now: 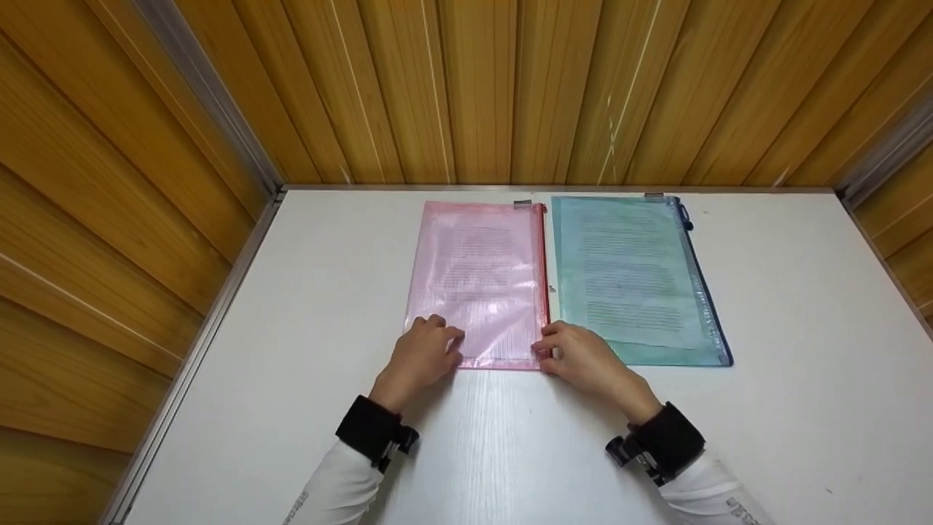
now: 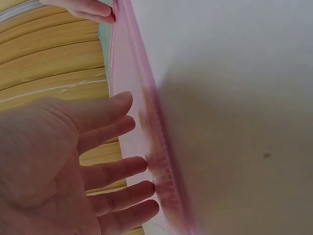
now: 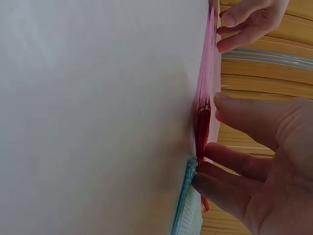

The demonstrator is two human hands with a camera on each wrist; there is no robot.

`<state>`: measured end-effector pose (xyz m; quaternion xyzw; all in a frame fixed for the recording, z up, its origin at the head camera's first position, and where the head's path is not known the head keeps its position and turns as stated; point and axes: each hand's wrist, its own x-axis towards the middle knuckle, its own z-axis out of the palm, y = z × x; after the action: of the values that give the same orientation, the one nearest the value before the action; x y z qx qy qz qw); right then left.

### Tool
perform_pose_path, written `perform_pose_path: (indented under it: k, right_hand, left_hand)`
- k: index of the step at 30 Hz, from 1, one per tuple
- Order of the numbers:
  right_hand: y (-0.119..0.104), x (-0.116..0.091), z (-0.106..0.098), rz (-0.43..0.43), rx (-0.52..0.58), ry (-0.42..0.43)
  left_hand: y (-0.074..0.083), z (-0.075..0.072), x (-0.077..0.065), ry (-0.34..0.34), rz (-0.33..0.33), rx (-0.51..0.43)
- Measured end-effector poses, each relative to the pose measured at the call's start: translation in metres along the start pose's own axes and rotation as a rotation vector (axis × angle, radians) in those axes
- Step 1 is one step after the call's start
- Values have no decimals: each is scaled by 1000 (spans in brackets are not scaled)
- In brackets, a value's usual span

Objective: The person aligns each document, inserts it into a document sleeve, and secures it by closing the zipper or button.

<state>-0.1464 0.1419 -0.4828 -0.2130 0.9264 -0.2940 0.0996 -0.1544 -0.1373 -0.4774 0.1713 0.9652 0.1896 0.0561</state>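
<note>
A pink translucent zip folder [image 1: 488,255] with a printed sheet inside lies flat, its red zip edge on the right. My left hand [image 1: 421,356] rests its fingertips at the folder's lower left corner; in the left wrist view its fingers [image 2: 120,169] are loosely extended over the near edge. At the lower right corner, my right hand [image 1: 583,359] touches the zip edge with relaxed fingers, as the right wrist view also shows near the red zip end [image 3: 203,122]. Right beside it lies a teal zip folder [image 1: 630,255] with a printed sheet, its near left corner partly behind my right hand.
Both folders lie on a white table [image 1: 328,292] with a metal rim. Wood-look panels [image 1: 474,87] stand behind the table and at the sides. A dark zip pull [image 1: 686,219] sits at the teal folder's far right corner. Grey clips or tabs [image 1: 522,204] show on the far edges.
</note>
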Motion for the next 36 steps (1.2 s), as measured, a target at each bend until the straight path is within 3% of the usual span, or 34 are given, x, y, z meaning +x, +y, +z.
perform_pose_path:
  k: [4, 10, 15, 24, 29, 32, 36]
  right_hand:
    - [-1, 1, 2, -9, -37, -21]
    - [-4, 4, 8, -35, -101, 17]
    - [-6, 8, 11, -23, -90, 41]
    - [-1, 9, 10, 18, -76, 36]
    - [5, 10, 4, 18, -3, 27]
    - [10, 7, -3, 18, 51, 71]
    - [15, 0, -17, -13, 75, 173]
  left_hand:
    - [-2, 2, 0, -13, 4, 11]
    - [-6, 2, 3, -21, -14, 42]
    - [-9, 3, 7, -6, -30, 72]
    - [-5, 6, 20, 28, -63, 38]
    - [-1, 2, 26, 36, -90, 0]
    - [3, 2, 27, 64, -95, -33]
    - [10, 5, 26, 177, -50, -58]
